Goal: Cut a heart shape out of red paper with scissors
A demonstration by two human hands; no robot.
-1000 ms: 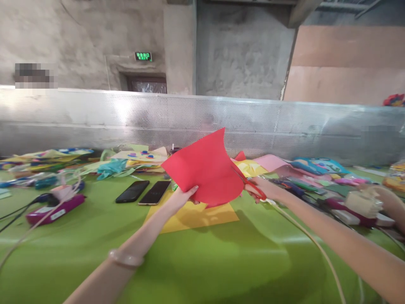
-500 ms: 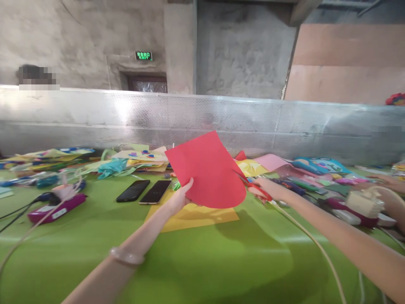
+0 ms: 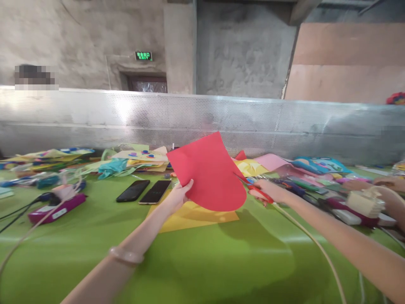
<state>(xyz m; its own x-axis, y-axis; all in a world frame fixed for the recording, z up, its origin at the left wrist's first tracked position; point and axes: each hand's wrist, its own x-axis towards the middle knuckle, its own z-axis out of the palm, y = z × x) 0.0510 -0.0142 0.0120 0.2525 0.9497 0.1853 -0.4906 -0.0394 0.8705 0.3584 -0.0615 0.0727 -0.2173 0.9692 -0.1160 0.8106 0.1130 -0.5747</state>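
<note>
My left hand (image 3: 182,194) pinches a red sheet of paper (image 3: 210,173) by its lower left edge, thumb on the near face and the other fingers hidden behind. The sheet is tilted above the table, with a rounded lower right side and straight edges at the upper left. My right hand (image 3: 268,192) is closed on red-handled scissors (image 3: 261,193), whose blades meet the sheet's right edge. Beneath the red paper, a yellow sheet (image 3: 196,217) lies flat on the green tabletop (image 3: 190,266).
Two phones, one black (image 3: 133,191) and one beside it (image 3: 155,192), lie left of the yellow sheet. Purple power strips with cables sit at left (image 3: 57,209) and right (image 3: 363,213). Craft papers (image 3: 142,155) line a perforated metal panel (image 3: 190,114). Another person's hands (image 3: 389,182) are at far right.
The red sheet has shifted slightly right and down, and its angle differs a little. My hands keep their hold on the paper and scissors. Another person's hands at far right have moved.
</note>
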